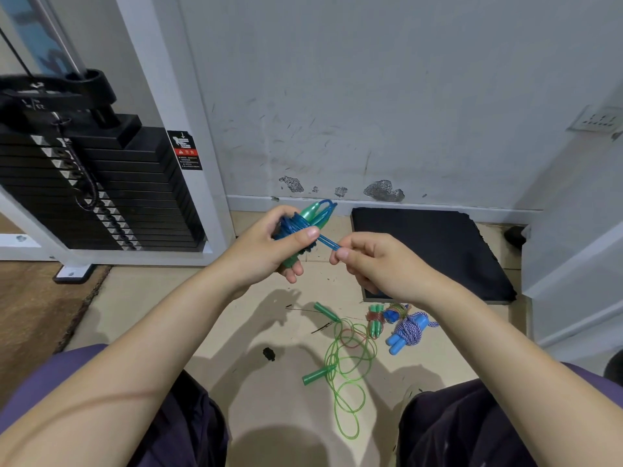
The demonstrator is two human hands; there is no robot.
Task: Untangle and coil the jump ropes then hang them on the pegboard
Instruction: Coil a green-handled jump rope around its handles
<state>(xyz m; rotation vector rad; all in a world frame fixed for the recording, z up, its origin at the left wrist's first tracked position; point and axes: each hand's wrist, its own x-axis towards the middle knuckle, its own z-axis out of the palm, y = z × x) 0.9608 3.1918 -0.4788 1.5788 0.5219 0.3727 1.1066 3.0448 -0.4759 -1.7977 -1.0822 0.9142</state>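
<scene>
Left hand (pixel 269 244) grips blue rope bundle (pixel 296 227); right hand (pixel 374 261) pinches its strand.

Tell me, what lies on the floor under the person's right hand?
Below the right hand lie two wrapped rope bundles beside a blue-handled rope. The wrist covers their upper ends.

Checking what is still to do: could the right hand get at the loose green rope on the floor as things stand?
Probably not right away: the right hand is pinching the blue rope that the left hand holds. The green rope lies uncovered on the floor between the knees.
</scene>
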